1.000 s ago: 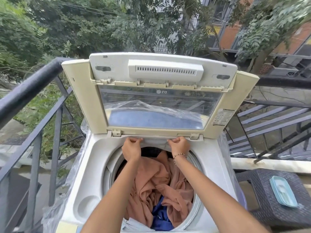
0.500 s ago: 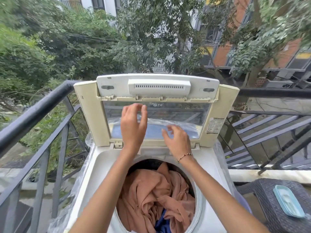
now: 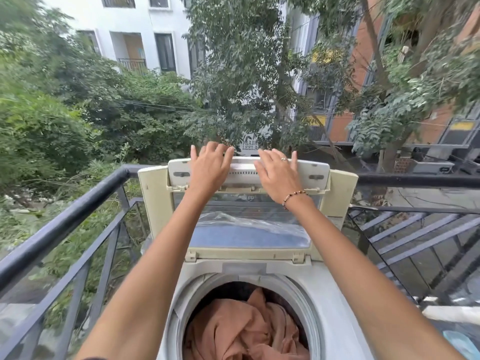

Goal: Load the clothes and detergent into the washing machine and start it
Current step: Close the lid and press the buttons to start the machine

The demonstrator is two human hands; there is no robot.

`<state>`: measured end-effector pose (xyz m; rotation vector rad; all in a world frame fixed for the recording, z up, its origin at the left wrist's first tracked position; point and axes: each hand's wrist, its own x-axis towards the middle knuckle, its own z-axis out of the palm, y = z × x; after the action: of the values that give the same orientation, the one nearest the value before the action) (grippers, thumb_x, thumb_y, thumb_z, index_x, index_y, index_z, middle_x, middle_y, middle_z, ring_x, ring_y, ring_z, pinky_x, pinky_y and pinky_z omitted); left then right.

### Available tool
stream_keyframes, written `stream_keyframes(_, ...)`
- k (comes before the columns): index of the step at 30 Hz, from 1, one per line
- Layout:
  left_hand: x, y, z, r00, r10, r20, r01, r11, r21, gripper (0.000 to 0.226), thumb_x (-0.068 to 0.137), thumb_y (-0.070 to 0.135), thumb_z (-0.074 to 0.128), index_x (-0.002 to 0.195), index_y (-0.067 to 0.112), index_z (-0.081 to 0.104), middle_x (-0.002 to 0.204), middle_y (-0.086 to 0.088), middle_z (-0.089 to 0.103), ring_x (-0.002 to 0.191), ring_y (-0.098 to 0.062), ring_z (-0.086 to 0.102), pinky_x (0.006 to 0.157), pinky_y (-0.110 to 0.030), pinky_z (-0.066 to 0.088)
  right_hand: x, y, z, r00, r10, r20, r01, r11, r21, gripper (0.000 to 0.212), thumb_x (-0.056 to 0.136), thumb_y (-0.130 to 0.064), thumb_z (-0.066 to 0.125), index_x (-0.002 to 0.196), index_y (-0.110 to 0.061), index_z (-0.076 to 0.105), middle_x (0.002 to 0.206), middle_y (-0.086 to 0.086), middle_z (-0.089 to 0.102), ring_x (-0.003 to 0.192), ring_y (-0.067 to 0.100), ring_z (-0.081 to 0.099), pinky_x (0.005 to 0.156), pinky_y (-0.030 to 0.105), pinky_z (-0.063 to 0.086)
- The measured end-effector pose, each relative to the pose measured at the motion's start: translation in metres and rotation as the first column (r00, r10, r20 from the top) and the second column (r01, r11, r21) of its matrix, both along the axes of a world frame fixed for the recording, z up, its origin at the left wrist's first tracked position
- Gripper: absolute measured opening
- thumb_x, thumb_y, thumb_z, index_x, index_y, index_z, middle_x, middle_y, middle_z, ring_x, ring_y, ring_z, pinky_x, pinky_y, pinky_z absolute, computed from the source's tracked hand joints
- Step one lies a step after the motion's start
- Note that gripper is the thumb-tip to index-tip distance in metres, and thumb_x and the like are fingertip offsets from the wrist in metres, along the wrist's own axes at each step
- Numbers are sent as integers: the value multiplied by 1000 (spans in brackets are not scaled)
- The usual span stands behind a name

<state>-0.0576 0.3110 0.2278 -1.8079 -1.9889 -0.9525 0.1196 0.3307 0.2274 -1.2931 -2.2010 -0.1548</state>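
A white top-loading washing machine (image 3: 335,294) stands in front of me with its folding lid (image 3: 155,203) raised upright. Peach-brown clothes (image 3: 246,331) fill the round drum at the bottom centre. My left hand (image 3: 209,168) rests on the lid's top edge with its fingers spread. My right hand (image 3: 279,171), with a ring and a bead bracelet, lies flat on the lid's top panel beside it. Neither hand is closed around anything. No detergent is in view.
A black metal balcony railing (image 3: 65,219) runs close along the left and behind the machine. Metal stairs (image 3: 415,237) drop away on the right. A light blue object (image 3: 459,344) shows at the bottom right corner. Trees and buildings lie beyond.
Both hands rose from the rear rim of the drum opening, past the lid's window, to the lid's top edge. The view tilted upward.
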Motion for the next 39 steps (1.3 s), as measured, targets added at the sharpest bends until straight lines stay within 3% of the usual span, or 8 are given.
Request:
stream_keyframes(4,4,-3,-4,997,52,-65,-54,998,-26,54,100,48,22,100,16,65,100,-5,69,102,-26,61,108,-50,32,0,-6,2,1000,5,17,-4,1000,-25,47,100,-43,21,135,-20,44,130,1,53,126,19,43,116,52,11)
stream_keyframes(6,2,-10,0,995,23,-101,-25,1000,-18,58,99,52,23,86,14,64,78,-3,67,82,-23,63,86,-37,44,2,-15,8,999,5,51,-4,1000,-10,45,100,-42,23,128,-17,48,120,3,55,116,20,47,110,48,21)
stream_keyframes(9,-1,-28,3,988,-6,-153,4,1000,-18,67,94,65,24,68,14,59,55,1,54,52,-15,50,56,-23,32,10,-28,14,994,22,109,-24,1000,16,44,100,-42,24,107,-11,54,101,6,58,98,23,52,95,42,34)
stream_keyframes(16,-2,-87,-9,988,0,-156,-8,999,-50,93,74,88,9,69,16,67,51,1,59,51,-18,58,60,-26,47,34,-72,14,974,159,161,-144,985,-96,44,99,-47,30,65,-19,38,61,-5,43,59,17,45,68,33,37)
stream_keyframes(20,4,-133,-26,987,-38,-159,22,995,-100,82,79,84,14,75,21,66,56,0,62,62,-22,65,71,-34,54,47,-116,9,952,217,214,-169,960,-223,42,99,-46,31,74,-15,46,79,7,61,75,23,53,70,34,34)
stream_keyframes(24,24,-190,-46,999,-15,-42,3,961,-276,65,77,82,36,75,22,61,66,4,65,67,-18,61,64,-29,46,65,-171,-22,923,291,253,-220,937,-273,39,98,-45,33,90,-13,51,104,10,64,98,28,59,75,38,38)
stream_keyframes(30,42,-264,-114,943,-153,296,285,831,-478,59,64,79,57,67,20,57,58,7,55,54,-7,50,52,-29,36,89,-238,-101,895,398,199,-254,824,-506,33,95,-47,41,91,-16,48,98,4,59,97,27,56,84,40,43)
stream_keyframes(39,55,-301,-184,967,-142,212,251,684,-685,33,81,47,69,85,15,65,87,-2,67,78,-18,59,61,-27,36,94,-266,-186,878,413,243,-134,698,-703,31,98,-33,40,112,-9,54,117,12,52,112,30,51,93,41,41)
